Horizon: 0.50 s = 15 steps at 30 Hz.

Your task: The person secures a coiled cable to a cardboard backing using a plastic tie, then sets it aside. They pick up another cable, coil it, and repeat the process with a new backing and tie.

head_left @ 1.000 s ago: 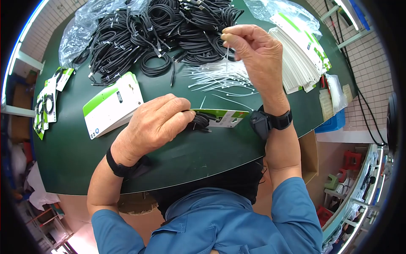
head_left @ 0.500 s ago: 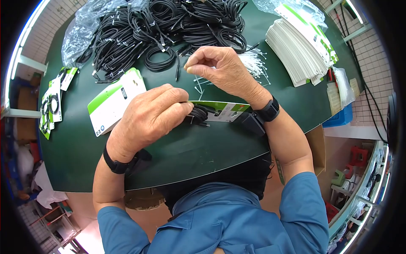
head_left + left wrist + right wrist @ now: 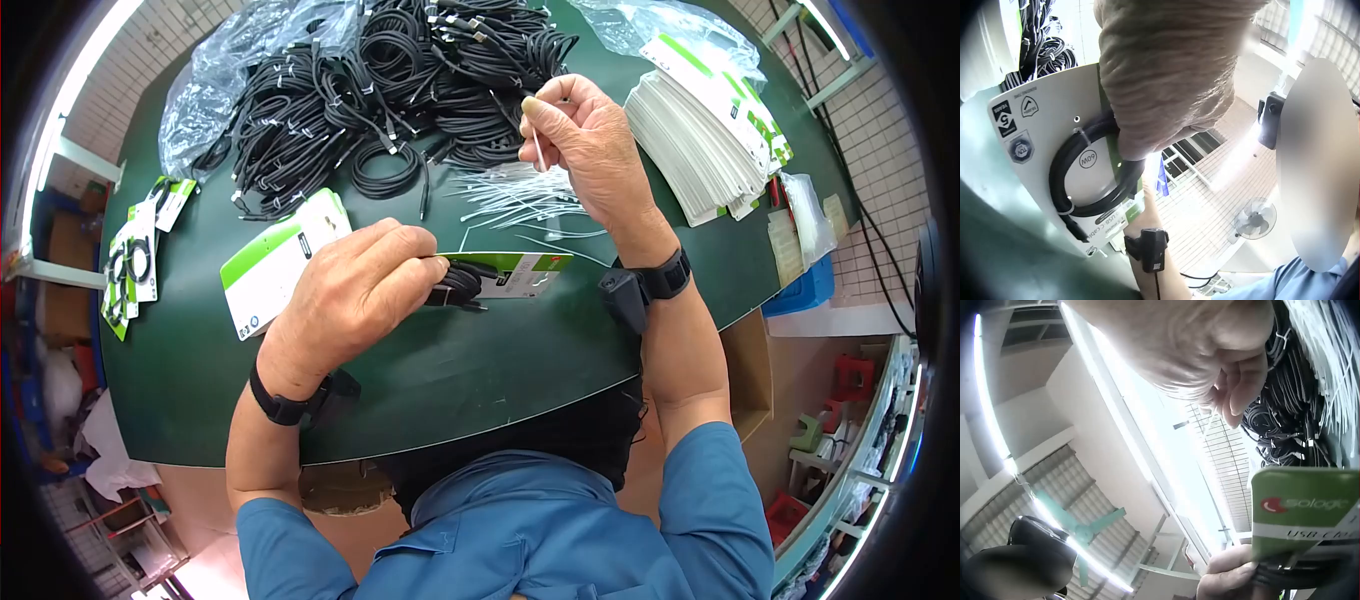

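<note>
My left hand [image 3: 360, 290] grips a green-and-white packaging card [image 3: 520, 272] with a coiled black cable [image 3: 462, 284] on it, held just above the green table [image 3: 480, 360]. The left wrist view shows the cable coil [image 3: 1094, 181] tied against the white card [image 3: 1035, 144] under my fingers. My right hand [image 3: 585, 140] is raised over a loose heap of white cable ties [image 3: 520, 195] and pinches one thin white tie [image 3: 538, 150] between thumb and forefinger. In the right wrist view the curled fingers [image 3: 1235, 375] hang above the card's green top [image 3: 1304, 500].
A big pile of coiled black cables [image 3: 400, 80] on clear plastic fills the far side. A stack of blank cards [image 3: 705, 130] lies at the right, another card stack [image 3: 280, 262] at the left, finished packs [image 3: 135, 255] at the far left edge.
My right hand, which had come down close to the card half a second ago, has lifted back up over the tie heap with a tie pinched. My left hand kept its grip.
</note>
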Tool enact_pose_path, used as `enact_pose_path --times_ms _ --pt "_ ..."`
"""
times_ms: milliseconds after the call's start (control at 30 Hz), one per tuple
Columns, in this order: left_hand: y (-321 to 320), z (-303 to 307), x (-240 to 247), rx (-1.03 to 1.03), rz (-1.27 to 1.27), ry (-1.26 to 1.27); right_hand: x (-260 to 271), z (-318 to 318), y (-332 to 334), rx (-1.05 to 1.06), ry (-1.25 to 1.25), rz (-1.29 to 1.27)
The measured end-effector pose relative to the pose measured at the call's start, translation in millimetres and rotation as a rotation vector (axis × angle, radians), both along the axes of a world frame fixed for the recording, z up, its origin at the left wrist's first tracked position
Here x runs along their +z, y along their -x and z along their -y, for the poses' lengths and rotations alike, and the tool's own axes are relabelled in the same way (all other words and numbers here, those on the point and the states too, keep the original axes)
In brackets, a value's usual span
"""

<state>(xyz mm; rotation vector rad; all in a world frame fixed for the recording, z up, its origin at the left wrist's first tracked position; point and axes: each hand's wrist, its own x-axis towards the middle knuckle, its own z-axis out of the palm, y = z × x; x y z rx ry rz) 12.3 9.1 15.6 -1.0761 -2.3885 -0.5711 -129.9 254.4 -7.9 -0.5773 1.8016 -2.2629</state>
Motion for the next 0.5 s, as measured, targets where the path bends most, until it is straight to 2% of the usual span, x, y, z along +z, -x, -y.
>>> enact_pose_path --times_ms 167,267,500 --pt "0 -2 -13 -0.027 -0.05 -0.033 2 4 -7 0.023 -0.009 0.093" --pt "1 -3 -19 -0.034 -0.078 -0.036 1 6 -9 0.12 -0.029 0.192" --pt "4 -3 -25 -0.027 -0.164 -0.044 2 11 -17 0.197 -0.074 0.2"
